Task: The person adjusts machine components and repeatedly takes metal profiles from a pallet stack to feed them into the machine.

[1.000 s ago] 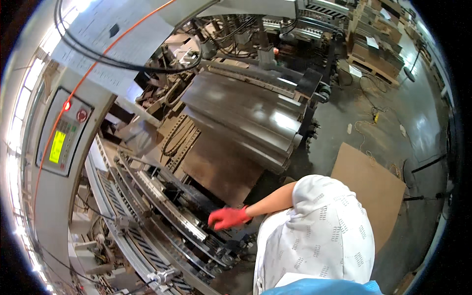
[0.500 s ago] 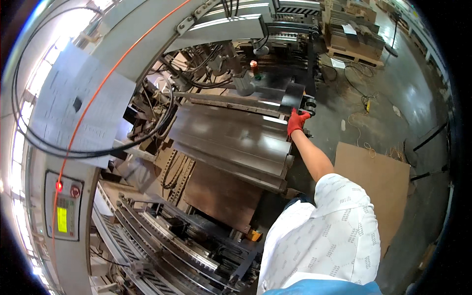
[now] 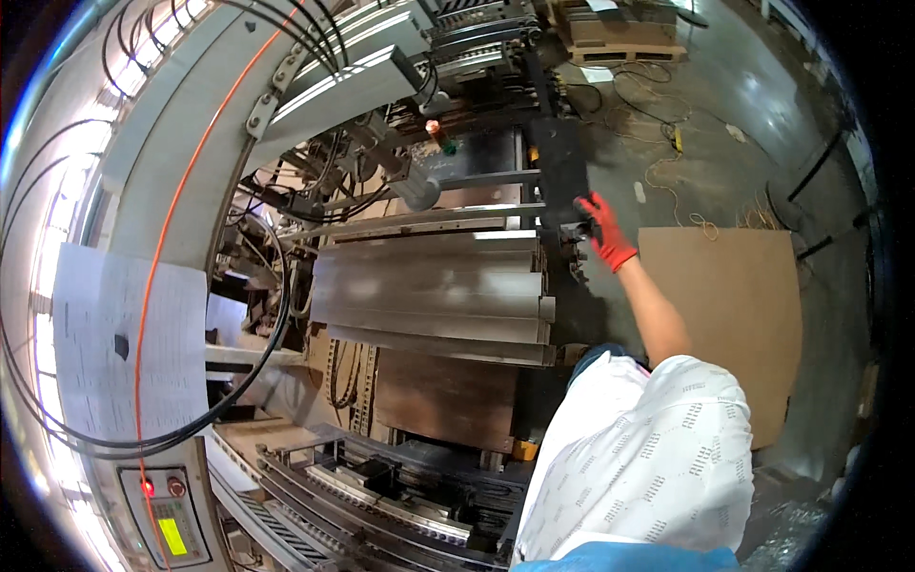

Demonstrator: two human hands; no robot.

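My right hand (image 3: 606, 234), in a red work glove, is at the right end of the machine bed. Its fingers are closed at the near corner of a dark flat panel (image 3: 560, 164), which sticks out past the bed's right side. The far part of the panel lies over the dark rails. To the left and nearer me, several long brown-grey panels (image 3: 429, 286) lie side by side across the bed, with a metal bar (image 3: 429, 217) just beyond them. My left hand is out of view.
A control panel (image 3: 170, 520) with a lit yellow screen stands at lower left, below paper sheets (image 3: 129, 343) and looped black cables. A brown board (image 3: 721, 324) lies on the floor at right. Loose cords (image 3: 667, 172) and a loaded pallet (image 3: 624, 48) are farther off.
My right hand has shifted to the right, drawing the dark panel out beyond the bed's side. The view has also turned, so the machine sits lower and more leftward.
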